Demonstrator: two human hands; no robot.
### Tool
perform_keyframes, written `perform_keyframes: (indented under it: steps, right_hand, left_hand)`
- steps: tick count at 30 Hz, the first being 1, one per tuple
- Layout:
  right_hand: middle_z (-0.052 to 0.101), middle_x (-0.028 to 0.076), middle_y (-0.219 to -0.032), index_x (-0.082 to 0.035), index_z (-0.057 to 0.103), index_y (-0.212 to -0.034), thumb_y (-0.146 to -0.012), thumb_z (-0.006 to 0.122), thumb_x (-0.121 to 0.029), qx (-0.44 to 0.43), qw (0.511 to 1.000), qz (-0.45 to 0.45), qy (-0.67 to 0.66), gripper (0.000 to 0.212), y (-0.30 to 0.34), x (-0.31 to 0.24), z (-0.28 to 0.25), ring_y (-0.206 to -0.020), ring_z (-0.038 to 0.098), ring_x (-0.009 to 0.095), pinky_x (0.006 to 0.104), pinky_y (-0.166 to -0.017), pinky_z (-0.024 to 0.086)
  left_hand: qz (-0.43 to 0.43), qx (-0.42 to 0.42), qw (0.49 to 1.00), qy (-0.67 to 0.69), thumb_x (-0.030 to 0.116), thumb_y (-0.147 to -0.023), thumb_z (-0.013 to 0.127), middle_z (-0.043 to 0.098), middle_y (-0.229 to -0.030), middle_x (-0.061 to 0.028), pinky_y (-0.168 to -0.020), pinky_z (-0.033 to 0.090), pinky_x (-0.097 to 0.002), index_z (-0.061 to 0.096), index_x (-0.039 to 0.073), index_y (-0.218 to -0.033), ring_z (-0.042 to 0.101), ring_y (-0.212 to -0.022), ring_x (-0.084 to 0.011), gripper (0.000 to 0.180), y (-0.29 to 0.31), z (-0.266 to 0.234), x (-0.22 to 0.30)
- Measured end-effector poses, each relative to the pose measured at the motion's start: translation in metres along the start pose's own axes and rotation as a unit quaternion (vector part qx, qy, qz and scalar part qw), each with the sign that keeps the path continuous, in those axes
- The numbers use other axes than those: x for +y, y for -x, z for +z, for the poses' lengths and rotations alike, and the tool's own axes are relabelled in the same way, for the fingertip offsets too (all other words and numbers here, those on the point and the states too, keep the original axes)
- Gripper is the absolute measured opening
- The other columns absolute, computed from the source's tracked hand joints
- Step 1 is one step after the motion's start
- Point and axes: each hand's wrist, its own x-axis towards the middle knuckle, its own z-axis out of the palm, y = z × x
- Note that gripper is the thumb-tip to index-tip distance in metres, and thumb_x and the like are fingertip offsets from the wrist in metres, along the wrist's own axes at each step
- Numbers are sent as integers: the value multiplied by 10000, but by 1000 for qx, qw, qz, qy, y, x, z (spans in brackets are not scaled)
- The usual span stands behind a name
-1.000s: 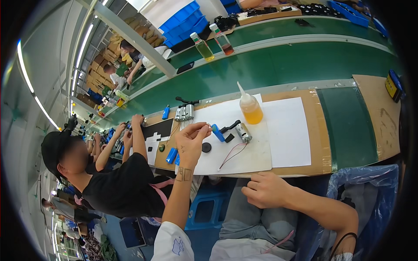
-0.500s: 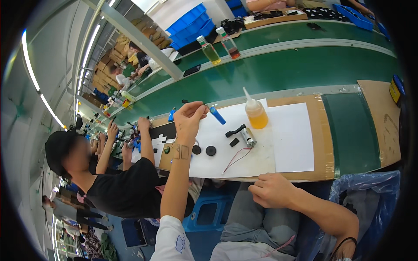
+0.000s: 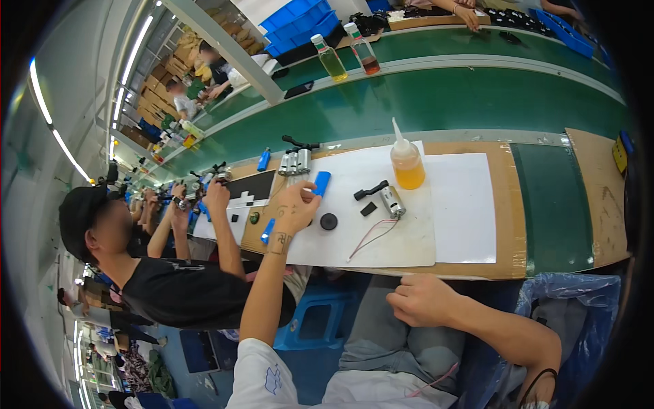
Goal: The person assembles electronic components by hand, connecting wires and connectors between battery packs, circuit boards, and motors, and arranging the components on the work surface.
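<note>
My left hand (image 3: 298, 206) is over the left side of the white sheet (image 3: 409, 242), thumb and fingers closed at the lower end of a blue cylindrical battery (image 3: 322, 183). Just right of it lies a round black disc (image 3: 328, 221). Farther right are a silver motor (image 3: 393, 202) with thin wires, a black arm-shaped part (image 3: 371, 191) and a small black block (image 3: 368, 208). Curled into a loose fist, my right hand (image 3: 422, 300) rests above my lap at the table's near edge, with nothing visible in it.
A squeeze bottle (image 3: 408, 168) of amber liquid stands behind the motor. Several silver motors (image 3: 294, 162) and other blue batteries (image 3: 264, 159) lie to the left, near a co-worker in black (image 3: 184, 290). Two glass bottles (image 3: 332, 63) stand beyond the green belt (image 3: 477, 99).
My left hand has moved down and nearer with the blue battery, uncovering the silver motors behind. My right hand keeps its place. The view has shifted slightly.
</note>
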Motion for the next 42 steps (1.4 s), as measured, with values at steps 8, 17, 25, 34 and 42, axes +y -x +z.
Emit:
perform_keyframes:
  steps: [8,17,25,34,42]
  right_hand:
    - [614,65,-731,-74,579,-816,-769,749,-200,28,999,-17,-15,216,-2,5,13,-747,626,263,401,-642,533]
    - [646,94,-729,-40,607,-813,-775,713,-212,7,1000,5,-12,206,-3,3,24,-824,666,304,430,-691,548]
    - [637,88,-723,-44,611,-825,-781,713,-208,68,997,-6,-35,198,-2,0,5,-829,648,292,408,-720,536]
    - [612,64,-706,-34,613,-840,-755,708,-192,264,961,-73,-41,203,-11,-15,-28,-794,622,262,377,-672,501]
    - [681,120,-1134,-99,682,-1023,-711,788,-153,355,841,273,304,334,65,77,-173,-1110,630,335,468,-920,486]
  left_hand:
    - [246,87,961,-87,190,-810,815,738,-1067,-166,-963,517,-429,712,25,-1072,686,-1053,-337,326,-23,56,10]
    - [292,-84,952,-28,186,-687,881,649,-1232,-159,-1002,496,-413,620,19,-1305,612,-1134,-343,692,30,69,94]
    - [340,-16,939,-50,137,-639,831,645,-1144,-157,-952,510,-415,657,21,-1204,620,-1073,-338,602,48,71,112]
    - [412,-82,907,37,141,-598,872,637,-1238,-151,-990,496,-461,689,54,-1223,595,-1126,-368,657,64,107,189]
    - [408,-119,897,119,193,-706,846,588,-1421,-169,-1185,323,-562,632,67,-1345,536,-1318,-381,686,24,185,193]
